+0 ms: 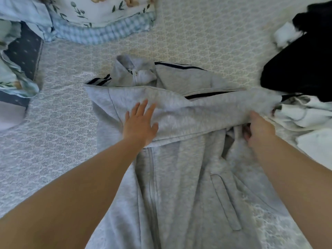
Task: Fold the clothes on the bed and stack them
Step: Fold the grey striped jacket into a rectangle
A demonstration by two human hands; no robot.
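Note:
A light grey zip jacket point(179, 177) with dark stripes along its sleeves lies spread on the patterned bedspread point(59, 133), collar pointing away from me. One sleeve point(206, 110) is laid across the chest from right to left. My left hand point(140, 123) presses flat on the folded sleeve with fingers straight. My right hand point(258, 128) grips the jacket's fabric at the right shoulder, fingers curled under the cloth.
A black garment point(296, 65) and white clothes point(309, 119) lie piled at the right. At the far left are a blue checked pillow point(100, 33), floral bedding point(100, 9) and a navy dotted cloth point(25, 51).

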